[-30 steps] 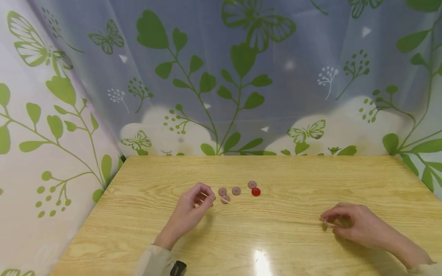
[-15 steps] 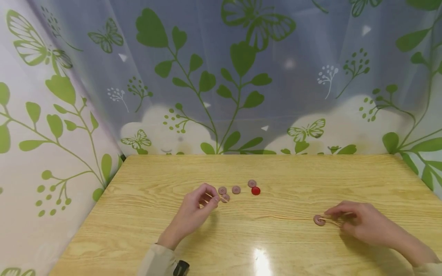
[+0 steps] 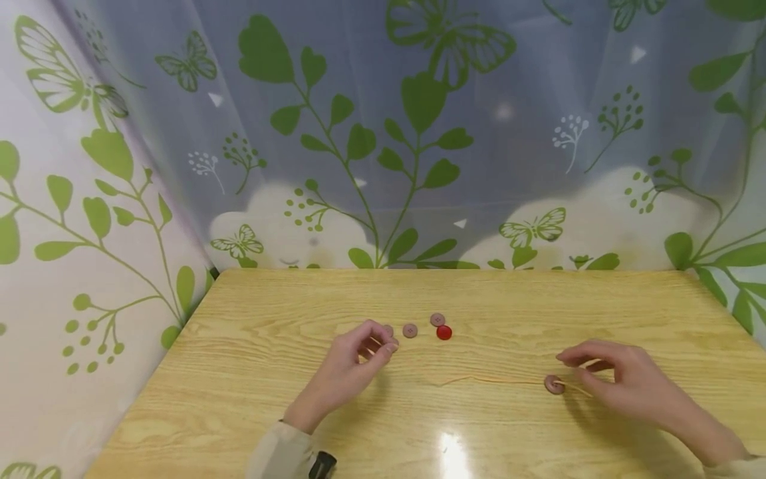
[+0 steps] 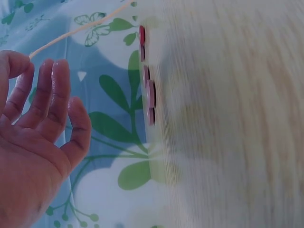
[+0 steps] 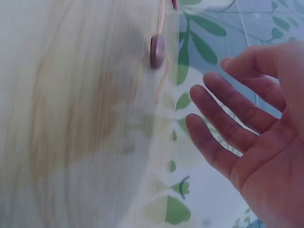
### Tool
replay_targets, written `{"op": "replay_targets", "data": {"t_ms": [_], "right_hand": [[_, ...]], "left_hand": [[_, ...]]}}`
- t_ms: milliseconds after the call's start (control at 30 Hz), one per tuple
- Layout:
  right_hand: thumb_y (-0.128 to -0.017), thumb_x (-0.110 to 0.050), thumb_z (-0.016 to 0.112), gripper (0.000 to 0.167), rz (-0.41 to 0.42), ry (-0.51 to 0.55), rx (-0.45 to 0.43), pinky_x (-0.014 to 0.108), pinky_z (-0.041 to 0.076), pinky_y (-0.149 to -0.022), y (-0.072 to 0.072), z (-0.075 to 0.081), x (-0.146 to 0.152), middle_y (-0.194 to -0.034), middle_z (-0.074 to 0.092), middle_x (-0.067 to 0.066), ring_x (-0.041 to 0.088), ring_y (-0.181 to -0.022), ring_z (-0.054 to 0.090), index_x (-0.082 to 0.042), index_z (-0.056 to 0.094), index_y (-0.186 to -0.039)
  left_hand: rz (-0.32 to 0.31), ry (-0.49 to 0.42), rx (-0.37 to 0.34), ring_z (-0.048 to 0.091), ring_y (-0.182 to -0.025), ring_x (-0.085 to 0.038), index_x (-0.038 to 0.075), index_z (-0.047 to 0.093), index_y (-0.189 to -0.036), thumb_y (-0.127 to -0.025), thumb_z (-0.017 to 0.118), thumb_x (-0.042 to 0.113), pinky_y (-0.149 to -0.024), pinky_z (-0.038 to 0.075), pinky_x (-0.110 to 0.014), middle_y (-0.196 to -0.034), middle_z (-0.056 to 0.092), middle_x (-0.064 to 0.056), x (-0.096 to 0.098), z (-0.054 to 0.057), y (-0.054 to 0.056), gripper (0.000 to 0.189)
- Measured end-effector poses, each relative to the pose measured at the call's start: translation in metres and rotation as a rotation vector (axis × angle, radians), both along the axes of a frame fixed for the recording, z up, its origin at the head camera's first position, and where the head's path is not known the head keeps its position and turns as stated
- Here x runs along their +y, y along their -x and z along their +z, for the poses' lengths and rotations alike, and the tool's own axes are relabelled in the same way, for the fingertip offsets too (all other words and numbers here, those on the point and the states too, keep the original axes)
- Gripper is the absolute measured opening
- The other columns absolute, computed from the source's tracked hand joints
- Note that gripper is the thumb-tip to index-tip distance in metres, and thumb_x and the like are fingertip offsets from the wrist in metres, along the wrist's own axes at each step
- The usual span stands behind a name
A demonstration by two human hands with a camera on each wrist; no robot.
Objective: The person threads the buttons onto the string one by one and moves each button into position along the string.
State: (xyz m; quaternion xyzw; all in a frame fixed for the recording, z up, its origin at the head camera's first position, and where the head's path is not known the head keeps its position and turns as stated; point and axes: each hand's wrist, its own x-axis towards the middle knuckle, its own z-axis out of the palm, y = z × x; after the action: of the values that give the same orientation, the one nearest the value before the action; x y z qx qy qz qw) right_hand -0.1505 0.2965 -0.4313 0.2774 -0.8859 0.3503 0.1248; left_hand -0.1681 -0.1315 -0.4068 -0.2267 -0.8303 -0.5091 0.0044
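My left hand pinches the end of a thin pale-yellow cord between thumb and index finger, above the table's middle. The cord crosses toward the right, where a brown button threaded on it lies flat near my right hand. In the right wrist view the cord's loose tail hangs past that button. My right hand hovers beside it with fingers apart, holding nothing. Just beyond my left fingertips, two brown buttons are partly hidden by the hand; another brown button lies to their right.
Farther right, a brown button touches a red button. The wood-grain table ends at a patterned curtain behind and on the left. A black band shows at my left sleeve.
My right hand has let go of the threaded button and cord, and its fingers have spread. The button now lies on the table. My left hand has moved slightly right, still pinching the cord.
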Motion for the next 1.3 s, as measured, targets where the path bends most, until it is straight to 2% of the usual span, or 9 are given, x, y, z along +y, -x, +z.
{"op": "replay_targets", "data": {"t_ms": [100,200,333,467,767,967,1133,1300], "right_hand": [[-0.084,0.008,0.076,0.032,0.015,0.036,0.028,0.013,0.055,-0.071,-0.001,0.005,-0.016,-0.101,0.074,-0.016,-0.005,-0.089,0.068,-0.014,0.075,-0.106],[-0.085,0.009,0.074,0.034,0.067,0.096,0.034,0.013,0.055,-0.073,-0.002,0.009,-0.031,-0.098,0.074,-0.012,0.0,-0.081,0.069,-0.017,0.075,-0.107],[-0.085,0.011,0.073,0.039,0.12,0.155,0.05,0.014,0.056,-0.074,-0.001,0.011,-0.049,-0.097,0.074,-0.009,0.003,-0.081,0.07,-0.02,0.074,-0.108],[-0.085,0.01,0.074,0.039,0.131,0.177,0.073,0.016,0.057,-0.072,0.001,0.011,-0.066,-0.097,0.075,-0.007,0.001,-0.087,0.07,-0.023,0.074,-0.106],[-0.086,0.007,0.075,0.035,0.175,0.229,0.09,0.017,0.058,-0.072,0.003,0.013,-0.099,-0.095,0.075,-0.005,0.003,-0.085,0.069,-0.024,0.074,-0.104],[-0.088,0.004,0.075,0.031,0.182,0.272,0.08,0.019,0.059,-0.072,0.004,0.017,-0.118,-0.093,0.075,-0.003,0.004,-0.084,0.069,-0.023,0.074,-0.103],[-0.089,0.001,0.076,0.029,0.187,0.298,0.042,0.023,0.06,-0.072,0.008,0.02,-0.131,-0.093,0.075,-0.003,0.004,-0.084,0.07,-0.025,0.074,-0.101],[-0.089,0.0,0.076,0.026,0.198,0.317,0.022,0.024,0.061,-0.071,0.01,0.021,-0.141,-0.094,0.075,-0.005,0.005,-0.083,0.07,-0.024,0.074,-0.101]], "left_hand": [[-0.012,-0.001,0.006,0.064,-0.084,-0.009,0.012,0.065,-0.102,-0.102,0.062,0.016,-0.078,0.056,-0.026,-0.101,0.071,-0.009,0.003,0.0,-0.001,0.004],[-0.02,-0.003,0.023,0.064,-0.084,-0.008,0.011,0.064,-0.101,-0.102,0.061,0.016,-0.078,0.056,-0.026,-0.099,0.071,-0.013,0.006,-0.001,-0.001,0.005],[-0.031,-0.005,0.039,0.063,-0.082,-0.007,0.012,0.064,-0.101,-0.102,0.061,0.018,-0.078,0.056,-0.025,-0.094,0.071,-0.013,0.009,-0.001,-0.002,0.006],[-0.041,-0.01,0.035,0.062,-0.081,-0.006,0.014,0.064,-0.101,-0.102,0.061,0.018,-0.077,0.055,-0.025,-0.093,0.071,-0.011,0.011,-0.001,-0.002,0.005],[-0.045,-0.016,0.021,0.063,-0.082,-0.007,0.015,0.064,-0.102,-0.102,0.062,0.018,-0.078,0.056,-0.025,-0.094,0.071,-0.009,0.015,0.0,-0.003,0.004],[-0.056,-0.032,0.024,0.063,-0.083,-0.007,0.015,0.064,-0.103,-0.102,0.062,0.018,-0.079,0.056,-0.024,-0.097,0.071,-0.012,0.02,0.0,-0.004,0.004],[-0.057,-0.034,0.025,0.063,-0.082,-0.007,0.015,0.064,-0.103,-0.102,0.062,0.019,-0.078,0.056,-0.024,-0.095,0.071,-0.006,0.024,0.002,-0.005,0.004],[-0.067,-0.043,0.037,0.064,-0.081,-0.007,0.015,0.064,-0.103,-0.102,0.063,0.02,-0.077,0.056,-0.024,-0.094,0.07,-0.005,0.027,0.003,-0.006,0.005]]}}
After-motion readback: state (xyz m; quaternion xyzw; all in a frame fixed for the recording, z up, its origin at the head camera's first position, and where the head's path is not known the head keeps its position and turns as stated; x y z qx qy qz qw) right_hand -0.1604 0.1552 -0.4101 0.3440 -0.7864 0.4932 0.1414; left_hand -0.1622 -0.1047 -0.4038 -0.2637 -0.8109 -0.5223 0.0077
